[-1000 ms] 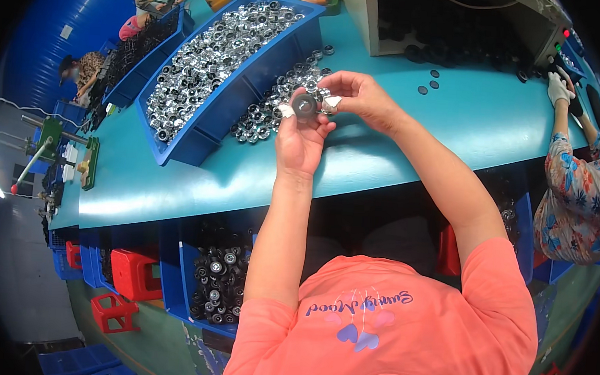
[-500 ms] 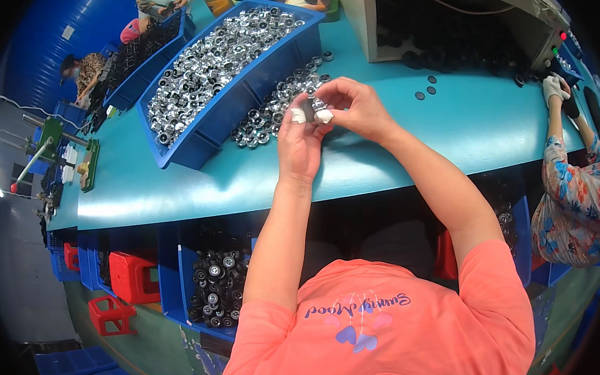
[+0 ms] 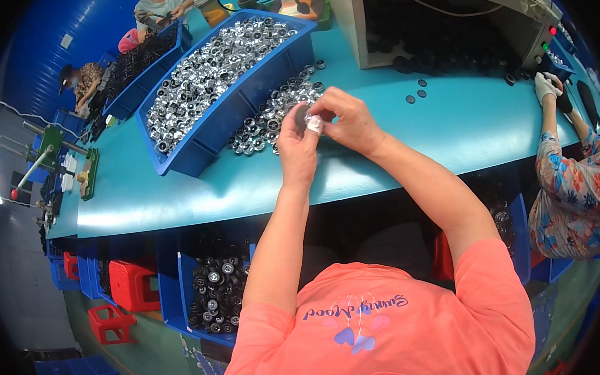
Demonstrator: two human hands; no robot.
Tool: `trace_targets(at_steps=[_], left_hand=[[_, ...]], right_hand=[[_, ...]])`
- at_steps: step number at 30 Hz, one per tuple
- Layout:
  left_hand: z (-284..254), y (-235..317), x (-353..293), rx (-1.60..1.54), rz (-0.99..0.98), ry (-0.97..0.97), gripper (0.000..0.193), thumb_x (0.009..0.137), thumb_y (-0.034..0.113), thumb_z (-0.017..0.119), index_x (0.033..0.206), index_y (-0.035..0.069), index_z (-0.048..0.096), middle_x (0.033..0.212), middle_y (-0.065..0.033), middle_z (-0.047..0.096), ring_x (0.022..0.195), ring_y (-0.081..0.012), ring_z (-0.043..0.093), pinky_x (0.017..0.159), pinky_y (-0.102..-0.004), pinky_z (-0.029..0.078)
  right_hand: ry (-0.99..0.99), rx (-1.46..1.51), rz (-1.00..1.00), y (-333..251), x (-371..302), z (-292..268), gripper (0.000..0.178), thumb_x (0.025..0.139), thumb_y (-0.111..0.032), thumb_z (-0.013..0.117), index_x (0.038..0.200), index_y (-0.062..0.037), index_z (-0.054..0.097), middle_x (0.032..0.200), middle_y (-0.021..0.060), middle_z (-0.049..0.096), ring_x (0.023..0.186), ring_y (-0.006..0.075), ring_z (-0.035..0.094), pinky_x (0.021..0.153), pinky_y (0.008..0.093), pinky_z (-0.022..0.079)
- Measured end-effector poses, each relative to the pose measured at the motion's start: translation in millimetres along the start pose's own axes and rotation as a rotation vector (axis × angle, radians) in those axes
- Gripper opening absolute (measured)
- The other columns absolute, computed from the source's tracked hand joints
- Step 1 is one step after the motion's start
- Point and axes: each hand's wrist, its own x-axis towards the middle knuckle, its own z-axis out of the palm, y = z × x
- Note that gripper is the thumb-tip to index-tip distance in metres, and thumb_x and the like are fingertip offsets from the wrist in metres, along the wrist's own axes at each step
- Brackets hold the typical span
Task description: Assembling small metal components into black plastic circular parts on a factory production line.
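Observation:
Both hands meet above the teal table, in front of the loose pile of shiny silver round parts. My left hand is closed on a small dark round part, held between thumb and fingers. A white wrap covers the thumb there. My right hand pinches at the same spot, its thumb and fingertips against a silvery bit beside the dark face. Whether that bit is a separate piece cannot be told, since the fingers cover much of it.
A long blue bin heaped with silver parts stands left of my hands. Dark discs lie by an open metal box. At right is a co-worker's gloved hand; a green hand press stands at far left.
My left hand has turned, so the dark round face shows beside its wrapped thumb. The right fingers have shifted slightly left, close against the part. The view has tilted a little.

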Motion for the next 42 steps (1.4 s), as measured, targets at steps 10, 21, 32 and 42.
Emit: trace_targets(at_steps=[10, 21, 32, 42], left_hand=[[-1.5, -5.5, 7.7, 0.118, 0.093, 0.042, 0.027, 0.103, 0.010, 0.054, 0.128, 0.000, 0.058, 0.110, -0.0086, 0.066, 0.087, -0.0132, 0.064, 0.068, -0.0261, 0.055], [-6.8, -15.3, 7.3, 0.144, 0.052, 0.137, 0.019, 0.104, 0.007, 0.051, 0.120, 0.004, 0.062, 0.094, -0.0029, 0.063, 0.069, -0.0061, 0.054, 0.054, -0.0215, 0.048], [4.9, 1.0, -0.3, 0.170, -0.085, 0.090, 0.024, 0.106, 0.015, 0.049, 0.127, 0.006, 0.058, 0.091, -0.0025, 0.062, 0.064, -0.0046, 0.052, 0.053, -0.0214, 0.048], [5.2, -2.8, -0.5, 0.176, -0.059, 0.074, 0.024, 0.105, 0.014, 0.052, 0.128, 0.007, 0.058, 0.093, -0.0030, 0.063, 0.072, -0.0058, 0.057, 0.053, -0.0207, 0.048]], right_hand=[[-0.219, 0.348, 0.266, 42.4, 2.4, -1.6, 0.034, 0.085, -0.025, 0.076, 0.112, -0.0063, 0.073, 0.100, 0.0105, 0.073, 0.092, 0.0208, 0.069, 0.083, 0.0351, 0.055], [-0.158, 0.260, 0.138, 23.6, -5.0, -3.8, 0.025, 0.083, -0.031, 0.076, 0.098, -0.0118, 0.080, 0.084, 0.0099, 0.070, 0.079, 0.0246, 0.066, 0.072, 0.0385, 0.052], [-0.153, 0.283, 0.293, 28.7, -2.3, -5.6, 0.024, 0.086, -0.027, 0.075, 0.100, -0.0076, 0.080, 0.088, 0.0083, 0.072, 0.080, 0.0180, 0.065, 0.073, 0.0333, 0.052], [-0.150, 0.271, 0.355, 33.6, -2.8, -3.4, 0.025, 0.088, -0.028, 0.073, 0.097, -0.0054, 0.079, 0.086, 0.0097, 0.073, 0.078, 0.0182, 0.066, 0.070, 0.0337, 0.052]])
